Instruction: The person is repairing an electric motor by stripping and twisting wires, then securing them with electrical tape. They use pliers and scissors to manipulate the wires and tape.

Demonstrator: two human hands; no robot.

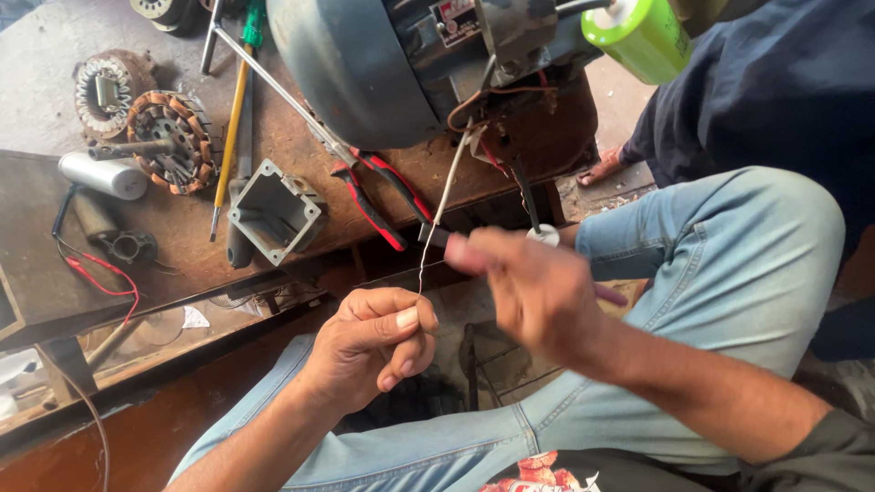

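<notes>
Two hands work one thin pale wire [444, 205] that runs down from the grey motor [383, 64] on the wooden bench [36, 273]. My left hand [372, 344] is curled shut, thumb and forefinger pinching the wire's lower end. My right hand [529, 290] is blurred; its fingers close near the wire higher up, and I cannot tell whether they grip it. One pair of red-handled pliers [378, 193] lies beside the motor. One grey open box [273, 211] sits left of the pliers. Two copper-wound stators [169, 141] lie at the bench's far left, with one silver cylinder [102, 175] just beside them. One green cylinder [638, 35] shows at top right.
</notes>
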